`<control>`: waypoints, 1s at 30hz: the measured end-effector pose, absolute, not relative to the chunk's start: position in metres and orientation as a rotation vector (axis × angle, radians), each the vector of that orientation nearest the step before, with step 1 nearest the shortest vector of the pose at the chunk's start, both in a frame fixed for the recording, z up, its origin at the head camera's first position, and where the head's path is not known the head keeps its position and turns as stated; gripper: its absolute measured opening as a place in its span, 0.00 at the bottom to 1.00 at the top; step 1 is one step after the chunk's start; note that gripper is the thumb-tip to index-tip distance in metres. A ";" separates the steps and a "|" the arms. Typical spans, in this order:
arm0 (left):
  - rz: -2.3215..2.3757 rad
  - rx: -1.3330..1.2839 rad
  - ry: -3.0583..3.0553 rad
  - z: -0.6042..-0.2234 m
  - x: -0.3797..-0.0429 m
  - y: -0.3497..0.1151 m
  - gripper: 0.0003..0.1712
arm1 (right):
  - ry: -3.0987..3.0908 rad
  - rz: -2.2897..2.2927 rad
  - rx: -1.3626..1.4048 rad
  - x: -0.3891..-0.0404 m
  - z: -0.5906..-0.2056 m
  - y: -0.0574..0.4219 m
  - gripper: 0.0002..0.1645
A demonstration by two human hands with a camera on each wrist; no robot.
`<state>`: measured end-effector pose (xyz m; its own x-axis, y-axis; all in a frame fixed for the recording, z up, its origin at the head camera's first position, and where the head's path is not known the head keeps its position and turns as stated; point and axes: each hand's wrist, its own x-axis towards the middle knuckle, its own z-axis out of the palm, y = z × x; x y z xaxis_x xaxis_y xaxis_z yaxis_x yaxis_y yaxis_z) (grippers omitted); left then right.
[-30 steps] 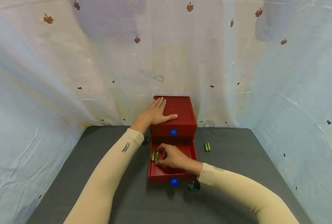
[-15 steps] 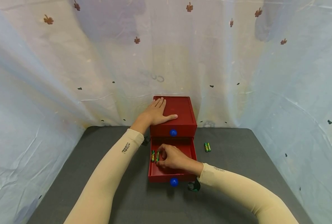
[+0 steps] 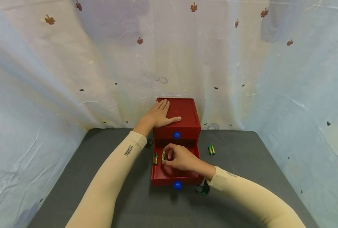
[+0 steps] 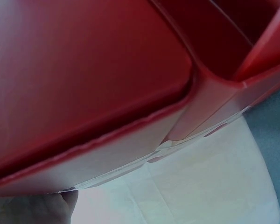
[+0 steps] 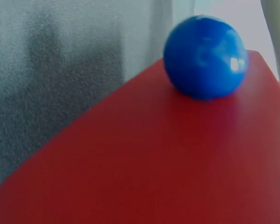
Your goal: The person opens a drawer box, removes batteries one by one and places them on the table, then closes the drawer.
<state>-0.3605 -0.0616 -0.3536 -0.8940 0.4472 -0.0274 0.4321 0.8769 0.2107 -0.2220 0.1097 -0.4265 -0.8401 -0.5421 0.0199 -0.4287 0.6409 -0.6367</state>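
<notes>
A red two-drawer box (image 3: 183, 110) stands at the back of the table, its lower drawer (image 3: 163, 181) pulled out. My left hand (image 3: 159, 115) lies flat on the box's top, fingers spread. Over the open drawer, my right hand (image 3: 180, 158) pinches a green battery (image 3: 163, 156) between thumb and fingertips at its two ends. Another green battery (image 3: 156, 159) lies along the drawer's left wall. In the left wrist view the box's top (image 4: 84, 70) fills much of the picture; the right wrist view holds the red drawer front (image 5: 144, 154) and its blue knob (image 5: 205, 58).
Two green batteries (image 3: 211, 150) lie side by side on the dark grey table (image 3: 229, 177), right of the box. A blue knob (image 3: 176, 135) marks the upper drawer, which is pushed in. A pale curtain (image 3: 123, 69) hangs behind and at both sides.
My right hand has moved slightly right and up with the battery, away from the one at the drawer's left wall. My left hand has stayed in place.
</notes>
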 end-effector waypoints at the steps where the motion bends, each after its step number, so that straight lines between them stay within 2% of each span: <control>1: 0.309 0.696 2.971 -0.354 -0.361 -0.062 0.66 | 2.687 -0.977 -0.805 -0.221 -0.425 0.111 0.26; 30: 0.297 0.687 2.954 -0.353 -0.362 -0.061 0.66 | 2.712 -1.160 -0.950 -0.196 -0.407 0.174 0.28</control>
<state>-0.3622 -0.0612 -0.3533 -0.8942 0.4451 -0.0470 0.4268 0.8797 0.2095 -0.1958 0.1738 -0.4070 -0.8111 -0.5524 0.1924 -0.5207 0.5320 -0.6677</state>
